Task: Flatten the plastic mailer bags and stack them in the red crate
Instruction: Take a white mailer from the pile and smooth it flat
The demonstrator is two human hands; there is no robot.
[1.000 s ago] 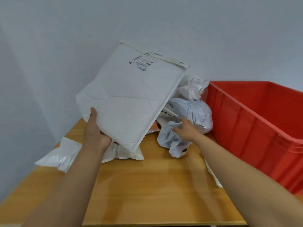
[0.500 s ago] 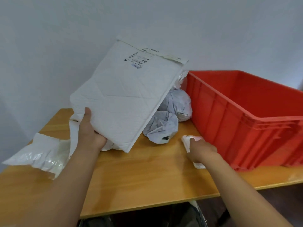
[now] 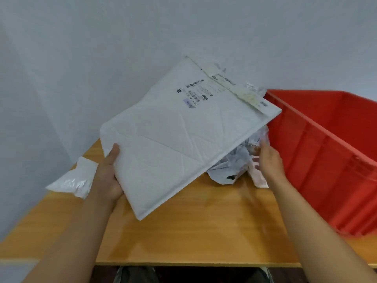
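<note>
Gripping the padded white mailer (image 3: 183,127) by its near left corner, our left hand (image 3: 108,176) has thumb on top and fingers beneath, holding it tilted above the wooden table (image 3: 193,227). Our right hand (image 3: 269,160), relaxed and holding nothing, has come back from the table beside the red crate (image 3: 326,160) to the crumpled grey bags (image 3: 234,164). We judge it is reaching to steady the mailer's free edge for flattening. A clear plastic bag (image 3: 73,180) lies left.

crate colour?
Red crate, solid colour; it shows in the head view, the only one, at the right.
</note>
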